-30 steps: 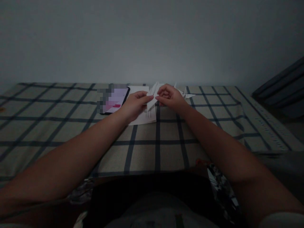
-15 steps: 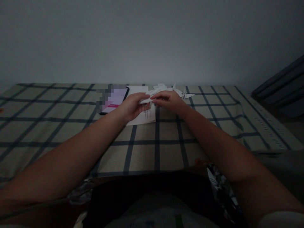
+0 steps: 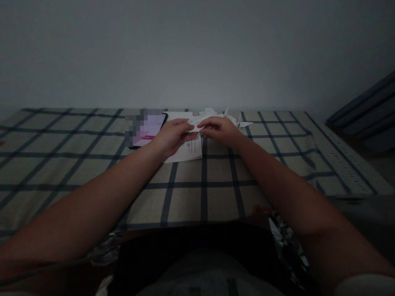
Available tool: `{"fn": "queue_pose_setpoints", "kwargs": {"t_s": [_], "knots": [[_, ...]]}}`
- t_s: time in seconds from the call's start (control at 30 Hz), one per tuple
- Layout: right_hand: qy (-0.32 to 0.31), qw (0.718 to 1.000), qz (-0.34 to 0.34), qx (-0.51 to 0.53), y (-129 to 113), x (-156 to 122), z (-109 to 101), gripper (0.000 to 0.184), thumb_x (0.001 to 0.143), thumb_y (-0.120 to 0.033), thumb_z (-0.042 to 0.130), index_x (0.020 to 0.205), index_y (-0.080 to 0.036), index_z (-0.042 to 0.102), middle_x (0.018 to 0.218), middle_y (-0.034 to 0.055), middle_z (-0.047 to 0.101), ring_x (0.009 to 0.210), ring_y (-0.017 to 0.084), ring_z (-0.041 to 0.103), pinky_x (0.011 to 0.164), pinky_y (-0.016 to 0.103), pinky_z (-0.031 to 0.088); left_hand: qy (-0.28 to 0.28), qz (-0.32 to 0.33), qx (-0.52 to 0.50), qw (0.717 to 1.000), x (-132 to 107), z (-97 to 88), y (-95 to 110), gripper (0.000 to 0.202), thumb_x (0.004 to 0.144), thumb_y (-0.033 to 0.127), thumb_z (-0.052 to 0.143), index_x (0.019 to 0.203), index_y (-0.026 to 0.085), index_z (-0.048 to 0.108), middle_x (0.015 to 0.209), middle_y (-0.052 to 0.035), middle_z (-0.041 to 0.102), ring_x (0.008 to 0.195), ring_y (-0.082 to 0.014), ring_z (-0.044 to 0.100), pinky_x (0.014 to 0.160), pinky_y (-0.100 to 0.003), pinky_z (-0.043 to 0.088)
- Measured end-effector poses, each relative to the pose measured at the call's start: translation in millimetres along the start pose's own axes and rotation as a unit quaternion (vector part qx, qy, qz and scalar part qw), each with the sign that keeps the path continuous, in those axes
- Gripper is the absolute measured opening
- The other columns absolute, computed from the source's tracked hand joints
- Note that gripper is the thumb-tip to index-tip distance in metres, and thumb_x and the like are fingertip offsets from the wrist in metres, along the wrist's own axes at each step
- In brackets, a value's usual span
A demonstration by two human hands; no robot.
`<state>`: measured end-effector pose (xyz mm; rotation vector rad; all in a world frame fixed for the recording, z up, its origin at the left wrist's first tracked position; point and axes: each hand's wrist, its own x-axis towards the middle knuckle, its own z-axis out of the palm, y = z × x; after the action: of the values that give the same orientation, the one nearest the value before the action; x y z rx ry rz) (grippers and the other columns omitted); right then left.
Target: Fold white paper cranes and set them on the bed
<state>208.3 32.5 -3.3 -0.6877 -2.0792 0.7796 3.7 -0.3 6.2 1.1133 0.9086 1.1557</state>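
Between my two hands is a small piece of folded white paper (image 3: 194, 128), held above a printed white sheet (image 3: 182, 155). My left hand (image 3: 175, 136) pinches its left side between thumb and fingers. On the right side, the thumb and fingertips of my right hand (image 3: 219, 129) are closed on the same paper. Just behind my right hand lie folded white paper pieces (image 3: 208, 111), among them a pointed one like an origami crane (image 3: 243, 123). My fingers partly cover the folds of the held paper.
A phone (image 3: 151, 128) with a lit, partly blurred screen lies left of the sheet. A checked cloth (image 3: 188, 197) covers the table, which stands against a grey wall (image 3: 197, 53). Dark striped fabric (image 3: 367, 111) is at the far right.
The folded paper has tilted between my fingers, showing more of its flat face. My left fingers have closed in slightly, and my right hand has shifted very little.
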Motion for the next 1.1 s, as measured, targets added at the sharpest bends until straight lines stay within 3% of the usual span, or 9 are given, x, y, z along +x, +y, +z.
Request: {"fn": "queue_pose_setpoints", "kwargs": {"t_s": [0.33,0.6,0.77,0.93,1.1], "knots": [[0.008,1.0,0.029,-0.006,-0.6,0.6,-1.7,0.026,0.087,-0.038,0.069,0.097,-0.015,0.074,0.094,0.006,0.072,0.087,0.017,0.064,0.081,0.032,0.051,0.01,0.055,0.05,0.997,-7.0,5.8,-0.9,0.031,0.066,0.024,0.085,0.092,0.011,0.077,0.08,-0.0044,0.074,0.068,-0.0118,0.067,0.075,-0.027,0.057],[0.032,0.998,0.049,0.037,-0.3,1.5,2.2,0.026,0.083,-0.04,0.072,0.092,-0.015,0.071,0.085,0.0037,0.069,0.075,0.015,0.062,0.072,0.031,0.051,-0.015,0.052,0.046,0.997,-6.8,3.4,-3.2,0.031,0.066,0.026,0.085,0.094,0.012,0.078,0.087,-0.0072,0.076,0.075,-0.015,0.07,0.08,-0.03,0.057],[0.049,0.997,0.057,0.015,-1.9,2.4,4.1,0.023,0.081,-0.037,0.072,0.088,-0.016,0.07,0.085,0.0035,0.068,0.074,0.015,0.061,0.07,0.03,0.051,-0.016,0.081,0.1,0.992,-3.9,0.6,-7.1,0.039,0.063,0.028,0.09,0.097,0.013,0.079,0.093,-0.008,0.077,0.08,-0.0165,0.069,0.079,-0.029,0.056],[0.053,0.991,0.091,0.088,-1.5,2.1,8.1,0.028,0.084,-0.039,0.07,0.101,-0.018,0.062,0.088,0.0023,0.065,0.069,0.013,0.061,0.065,0.028,0.052,-0.017,0.077,0.042,0.996,-2.4,1.3,-8.0,0.039,0.061,0.029,0.093,0.093,0.012,0.079,0.089,-0.0071,0.076,0.075,-0.0135,0.068,0.077,-0.027,0.055],[0.088,0.979,0.096,0.159,3.8,2.0,9.3,0.042,0.083,-0.034,0.072,0.112,-0.024,0.045,0.081,-0.0041,0.061,0.067,0.011,0.064,0.061,0.023,0.052,0.001,0.058,0.008,0.998,-2.7,2.8,-5.9,0.038,0.059,0.022,0.093,0.093,0.012,0.078,0.088,-0.0056,0.076,0.074,-0.0125,0.068,0.078,-0.027,0.056]]}}
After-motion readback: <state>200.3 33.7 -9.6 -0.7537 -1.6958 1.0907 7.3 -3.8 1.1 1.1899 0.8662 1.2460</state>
